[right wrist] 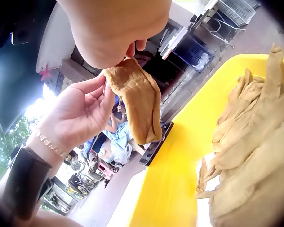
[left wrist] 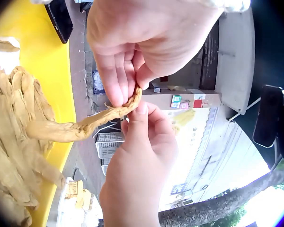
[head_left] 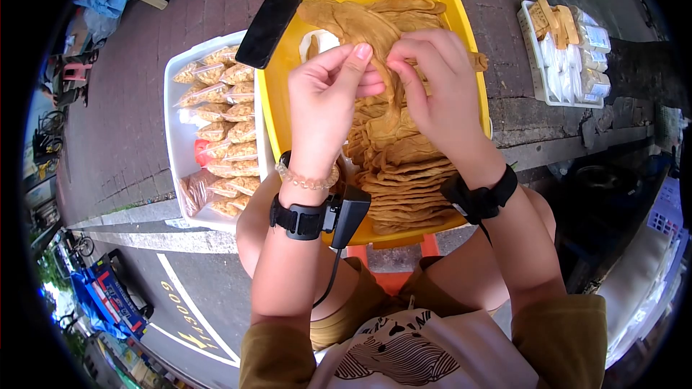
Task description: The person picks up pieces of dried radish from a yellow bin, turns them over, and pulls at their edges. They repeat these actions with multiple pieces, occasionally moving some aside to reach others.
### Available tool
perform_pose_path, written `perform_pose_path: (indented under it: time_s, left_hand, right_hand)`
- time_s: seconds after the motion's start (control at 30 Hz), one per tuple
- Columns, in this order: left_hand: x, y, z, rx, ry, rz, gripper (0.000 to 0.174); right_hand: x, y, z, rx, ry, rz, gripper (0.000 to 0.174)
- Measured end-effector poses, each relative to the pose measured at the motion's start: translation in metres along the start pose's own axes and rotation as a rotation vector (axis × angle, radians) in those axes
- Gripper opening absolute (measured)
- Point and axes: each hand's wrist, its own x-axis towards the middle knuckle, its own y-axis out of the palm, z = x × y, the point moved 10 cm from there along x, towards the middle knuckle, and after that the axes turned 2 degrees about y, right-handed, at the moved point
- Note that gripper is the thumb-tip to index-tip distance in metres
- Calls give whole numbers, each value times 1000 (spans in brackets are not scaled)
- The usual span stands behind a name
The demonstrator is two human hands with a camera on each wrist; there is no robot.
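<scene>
Both hands are raised over a yellow tub (head_left: pixel 271 119) and hold one limp, wrinkled, tan-brown strip of food (right wrist: pixel 139 104) between them. The left hand (head_left: pixel 324 90), with a beaded bracelet at its wrist, pinches the strip's near end between thumb and fingers. Right beside it, the right hand (head_left: pixel 440 79) pinches the same end with thumb and bent fingers. From the fingertips the rest of the strip (left wrist: pixel 61 131) hangs away, its far part free. Below, a pile of similar strips (head_left: pixel 404 194) fills the tub, stacked in folded layers near the person.
A black phone (head_left: pixel 269 29) stands at the tub's left rim. To the left is a white box (head_left: pixel 173 101) with several bags of crumbly food. A white basket (head_left: pixel 537 75) with packets sits on the pavement at right. The person's knees flank the tub.
</scene>
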Motion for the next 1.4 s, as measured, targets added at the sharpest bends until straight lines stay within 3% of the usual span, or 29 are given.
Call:
perform_pose_path:
  time_s: [0.17, 0.23, 0.27, 0.33, 0.53, 0.67, 0.83, 0.97, 1.2, 1.3, 1.4]
  left_hand:
    - [1, -1, 0, -23, -1, -4, 27]
    - [1, -5, -6, -32, 13, -37, 26]
    - [2, -7, -7, -32, 16, -37, 26]
    - [3, -14, -10, -13, 35, -63, 26]
    - [2, -11, -21, 104, 74, 5, 25]
    - [-2, -7, -19, 125, 130, -18, 24]
    - [-5, -1, -12, 198, 125, 4, 22]
    - [-8, 3, -13, 118, 102, 13, 23]
    - [-2, -12, -9, -133, 7, 7, 24]
    - [-1, -17, -9, -262, -17, 12, 21]
    - [0, -15, -7, -338, -57, 15, 18]
  right_hand:
    - [-3, 3, -10, 36, 94, -79, 8]
    - [-10, 9, -31, 298, 336, -85, 7]
    - [-10, 9, -31, 298, 333, -86, 7]
    - [-6, 6, -12, 157, 163, -87, 13]
    - [5, -3, 1, -12, 20, -18, 23]
    - [9, -8, -2, 70, 45, 7, 20]
    - [9, -8, 17, -108, -146, 106, 11]
    - [13, -17, 14, -144, -117, 124, 11]
    - [23, -73, -45, -366, 133, -24, 4]
    - [6, -105, -103, -641, 599, 37, 6]
    - [-10, -116, -113, -883, 563, 151, 16]
